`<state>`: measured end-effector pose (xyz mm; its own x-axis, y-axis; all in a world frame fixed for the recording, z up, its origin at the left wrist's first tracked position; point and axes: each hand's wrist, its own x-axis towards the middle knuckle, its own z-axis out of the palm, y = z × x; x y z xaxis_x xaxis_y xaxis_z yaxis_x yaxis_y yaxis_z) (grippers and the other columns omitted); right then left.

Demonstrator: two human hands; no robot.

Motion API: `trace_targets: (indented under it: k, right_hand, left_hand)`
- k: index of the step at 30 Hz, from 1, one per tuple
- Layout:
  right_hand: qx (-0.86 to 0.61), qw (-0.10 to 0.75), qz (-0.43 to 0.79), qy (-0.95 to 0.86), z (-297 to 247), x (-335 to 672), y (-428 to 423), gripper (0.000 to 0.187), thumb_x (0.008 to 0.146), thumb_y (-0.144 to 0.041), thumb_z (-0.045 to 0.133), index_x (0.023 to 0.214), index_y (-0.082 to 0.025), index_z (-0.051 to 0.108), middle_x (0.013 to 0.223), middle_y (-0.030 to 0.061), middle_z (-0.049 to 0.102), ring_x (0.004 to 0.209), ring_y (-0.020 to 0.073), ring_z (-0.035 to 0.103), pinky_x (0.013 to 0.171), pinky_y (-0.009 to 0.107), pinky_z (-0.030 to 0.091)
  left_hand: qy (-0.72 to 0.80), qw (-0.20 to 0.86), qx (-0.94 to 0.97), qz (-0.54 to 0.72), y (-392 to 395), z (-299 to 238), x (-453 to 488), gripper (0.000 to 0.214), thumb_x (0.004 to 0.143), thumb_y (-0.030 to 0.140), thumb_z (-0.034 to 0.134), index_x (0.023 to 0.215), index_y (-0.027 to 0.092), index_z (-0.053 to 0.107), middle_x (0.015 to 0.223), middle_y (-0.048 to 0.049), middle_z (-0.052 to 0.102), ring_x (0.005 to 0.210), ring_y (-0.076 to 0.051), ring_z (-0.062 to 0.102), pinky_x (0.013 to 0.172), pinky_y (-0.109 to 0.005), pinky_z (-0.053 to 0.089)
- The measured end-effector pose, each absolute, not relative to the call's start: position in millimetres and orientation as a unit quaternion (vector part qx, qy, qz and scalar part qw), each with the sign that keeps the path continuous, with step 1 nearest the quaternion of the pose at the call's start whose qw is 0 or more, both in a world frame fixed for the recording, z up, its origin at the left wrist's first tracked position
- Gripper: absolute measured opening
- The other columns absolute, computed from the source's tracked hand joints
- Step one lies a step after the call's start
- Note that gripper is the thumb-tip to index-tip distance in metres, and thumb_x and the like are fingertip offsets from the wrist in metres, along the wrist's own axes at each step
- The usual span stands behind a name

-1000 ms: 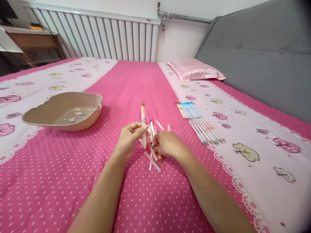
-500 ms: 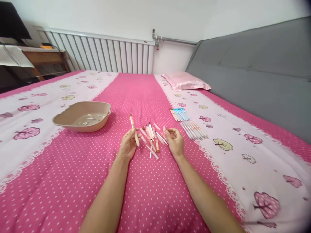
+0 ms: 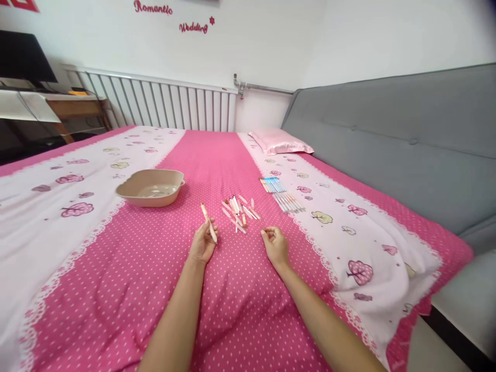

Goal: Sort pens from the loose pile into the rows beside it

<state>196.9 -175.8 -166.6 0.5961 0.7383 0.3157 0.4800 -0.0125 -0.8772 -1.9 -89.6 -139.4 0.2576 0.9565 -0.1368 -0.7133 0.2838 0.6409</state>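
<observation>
My left hand (image 3: 203,242) is closed around a cream pen (image 3: 209,225) with an orange-brown end, held at a slant above the bedspread. To the right, my right hand (image 3: 276,245) has its fingers curled in and the thumb against them, and no object shows in it. A loose pile of pens (image 3: 237,211) in white, pink and orange lies just beyond and between both hands. Farther right are two neat rows: blue and orange pens (image 3: 273,184) at the back, grey and pale pens (image 3: 287,202) in front.
A beige plastic basin (image 3: 151,200) stands on the pink dotted bedspread (image 3: 217,155) to the left. A pink pillow (image 3: 279,141) lies at the back near a grey padded headboard (image 3: 387,134). Behind the bed are a radiator (image 3: 155,98) and a desk with a monitor (image 3: 25,57).
Both hands have drawn back toward me from the pen pile, the left still holding the cream pen. The camera view has tilted up and turned slightly, showing wall lettering.
</observation>
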Motion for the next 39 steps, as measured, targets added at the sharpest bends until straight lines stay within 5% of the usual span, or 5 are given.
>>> trace_targets:
  k: [20, 39]
  right_hand:
    - [-0.781, 0.456, 0.041, -0.424, -165, 188, -172, 0.030, 0.082, -0.039, 0.044, 0.097, -0.017, 0.057, 0.082, 0.0059, 0.068, 0.072, 0.0196, 0.061, 0.065, 0.029, 0.040]
    - [-0.777, 0.470, 0.043, -0.417, -164, 188, -171, 0.032, 0.082, -0.041, 0.043, 0.097, -0.016, 0.057, 0.079, 0.0056, 0.068, 0.070, 0.0200, 0.061, 0.064, 0.029, 0.041]
  left_hand:
    - [0.274, 0.740, 0.306, 0.533, -110, -142, -6, 0.018, 0.076, 0.024, 0.066, 0.085, 0.009, 0.064, 0.060, -0.0030, 0.064, 0.051, -0.008, 0.060, 0.052, -0.014, 0.049]
    - [0.272, 0.735, 0.327, 0.528, -110, -143, -6, 0.019, 0.075, 0.024, 0.067, 0.086, 0.009, 0.065, 0.060, -0.0034, 0.065, 0.051, -0.008, 0.060, 0.052, -0.015, 0.050]
